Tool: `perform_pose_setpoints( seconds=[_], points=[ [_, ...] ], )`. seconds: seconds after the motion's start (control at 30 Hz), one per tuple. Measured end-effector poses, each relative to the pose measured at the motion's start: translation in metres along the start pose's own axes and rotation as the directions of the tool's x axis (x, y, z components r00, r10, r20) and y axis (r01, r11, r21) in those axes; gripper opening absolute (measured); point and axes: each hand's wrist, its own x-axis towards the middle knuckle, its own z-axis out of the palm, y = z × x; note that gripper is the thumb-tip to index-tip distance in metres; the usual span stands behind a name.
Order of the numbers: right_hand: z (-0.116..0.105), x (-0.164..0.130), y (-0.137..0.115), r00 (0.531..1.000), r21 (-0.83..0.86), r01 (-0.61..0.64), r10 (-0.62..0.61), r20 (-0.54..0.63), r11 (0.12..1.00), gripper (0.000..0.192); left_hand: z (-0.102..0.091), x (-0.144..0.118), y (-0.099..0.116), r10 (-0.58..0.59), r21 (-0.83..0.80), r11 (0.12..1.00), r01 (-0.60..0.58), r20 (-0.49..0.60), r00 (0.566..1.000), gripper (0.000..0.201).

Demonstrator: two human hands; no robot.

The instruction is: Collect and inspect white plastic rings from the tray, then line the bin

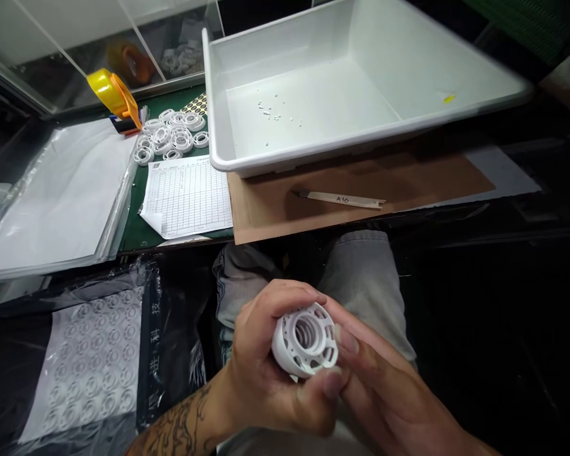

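A short stack of white plastic rings (323, 312), with slots around the rim and a round hole through the middle, is held above my lap. My left hand (266, 361) wraps around the stack from the left, its thumb along the lower edge. From the right, my right hand (380, 367) closes on the same stack, with the thumb tip at the rim and other fingers behind it. The open face of the top ring points up toward me. Most of the stack's side is hidden by my fingers.
A large white tray (313, 136) with small white scraps sits on the bench. Nearby are a craft knife (344, 199), loose white rings (171, 136), a printed form (190, 199), a yellow tape dispenser (109, 92) and plastic sleeves (52, 196). A tray of rings (95, 354) lies lower left.
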Motion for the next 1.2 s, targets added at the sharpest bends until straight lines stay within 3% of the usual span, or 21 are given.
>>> perform_pose_setpoints(
  seconds=[0.2,0.37,0.57,0.63,0.7,0.77,0.87,0.93,1.0,1.07,1.13,1.2],
  points=[
    [0.001,-0.001,0.002,1.0,0.051,0.019,-0.018,-0.005,0.999,0.032,-0.001,0.002,0.006,-0.033,-0.019,0.999,0.032,-0.014,0.999,0.045],
    [-0.002,-0.003,0.007,1.0,0.036,0.01,-0.01,0.002,0.999,0.042,-0.003,0.005,0.003,-0.007,-0.04,0.999,0.005,-0.028,1.0,0.043],
    [-0.002,0.0,0.008,1.0,0.019,0.021,-0.02,-0.019,1.0,0.052,-0.004,0.006,0.003,0.021,0.066,0.998,-0.016,-0.068,0.998,0.041],
    [-0.001,0.001,0.006,0.998,-0.024,0.017,-0.018,-0.055,1.0,0.052,-0.004,0.006,0.003,0.029,0.06,0.998,-0.024,-0.071,0.997,0.041],
    [-0.002,0.002,0.003,0.991,-0.187,0.008,-0.033,-0.132,0.982,0.058,-0.003,0.007,0.002,0.014,0.044,0.999,-0.011,-0.068,0.998,0.041],
    [-0.005,0.003,-0.002,0.976,-0.434,0.023,-0.114,-0.185,0.9,0.067,-0.003,0.009,0.001,-0.003,0.004,1.0,0.003,-0.058,0.998,0.041],
    [-0.015,0.006,-0.011,0.954,-0.701,0.116,-0.274,-0.118,0.704,0.068,-0.005,0.01,0.0,-0.031,-0.093,0.995,0.028,-0.03,0.999,0.042],
    [-0.022,0.006,-0.017,0.933,-0.794,0.166,-0.353,-0.065,0.585,0.065,-0.008,0.009,-0.001,-0.114,-0.214,0.97,0.114,0.012,0.993,0.042],
    [-0.03,0.004,-0.022,0.91,-0.857,0.196,-0.414,-0.022,0.476,0.062,-0.014,0.007,-0.003,-0.264,-0.398,0.876,0.274,0.08,0.961,0.043],
    [-0.038,-0.001,-0.025,0.884,-0.905,0.227,-0.466,0.036,0.36,0.055,-0.019,0.005,-0.006,-0.383,-0.561,0.71,0.425,0.198,0.902,0.049],
    [-0.043,-0.006,-0.028,0.851,-0.935,0.279,-0.507,0.136,0.218,0.046,-0.023,0.004,-0.008,-0.418,-0.625,0.575,0.528,0.33,0.846,0.059],
    [-0.046,-0.008,-0.032,0.847,-0.931,0.352,-0.455,0.275,0.092,0.039,-0.024,0.003,-0.01,-0.412,-0.613,0.498,0.613,0.454,0.79,0.067]
  ],
)
